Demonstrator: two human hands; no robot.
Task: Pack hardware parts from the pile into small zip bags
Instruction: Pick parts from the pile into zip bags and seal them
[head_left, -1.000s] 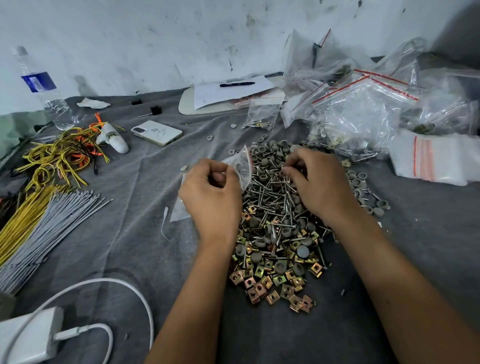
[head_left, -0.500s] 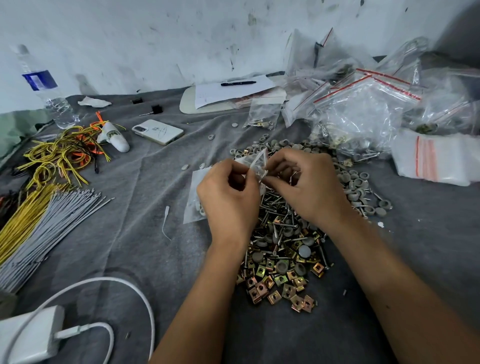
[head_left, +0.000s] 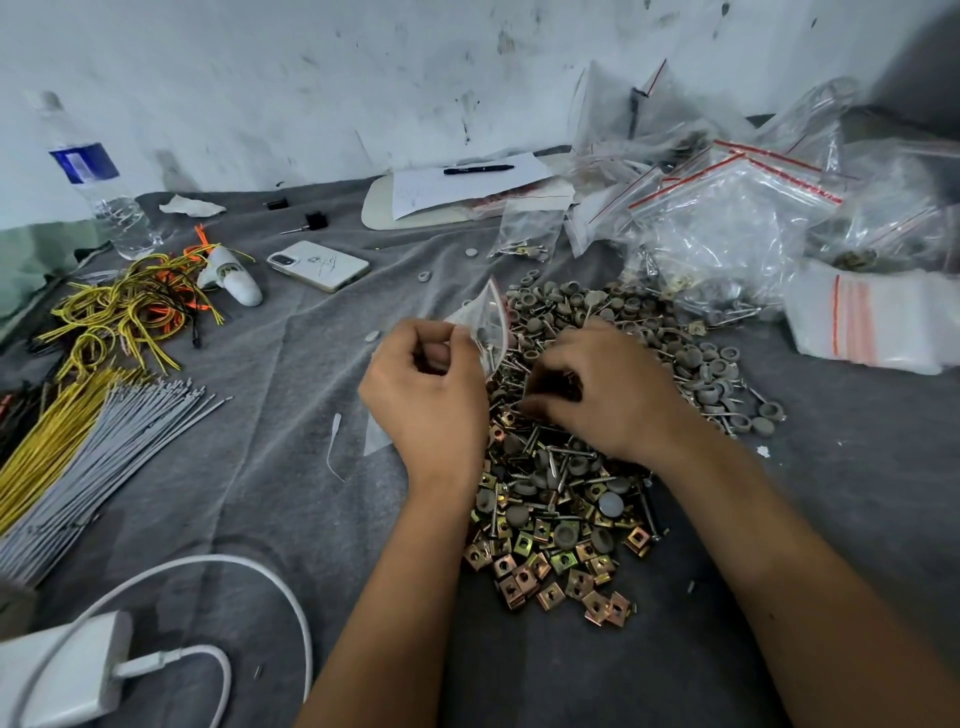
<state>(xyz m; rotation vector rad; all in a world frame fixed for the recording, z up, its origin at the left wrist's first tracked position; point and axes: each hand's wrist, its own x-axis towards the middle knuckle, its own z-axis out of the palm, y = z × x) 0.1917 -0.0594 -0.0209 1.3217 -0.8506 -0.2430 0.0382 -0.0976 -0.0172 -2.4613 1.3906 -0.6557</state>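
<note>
Head view, left hand: the left hand (head_left: 426, 395) pinches a small clear plastic zip bag with a red seal strip (head_left: 485, 325) between thumb and fingers, mouth tipped toward the pile.
Head view, right hand: the right hand (head_left: 608, 389) rests on the parts with fingers curled down into them; whether it grasps anything, I cannot tell.
Pile: a loose heap of steel screws, grey round caps and brass-coloured square clip nuts (head_left: 561, 499) lies on the grey cloth (head_left: 218, 467), directly under both hands.
Handling, bag: probably flimsy and slippery; best held at the rim beside the seal.
Handling, parts: likely small, hard, light singly; screws look sharp-tipped and could puncture the film.
</note>
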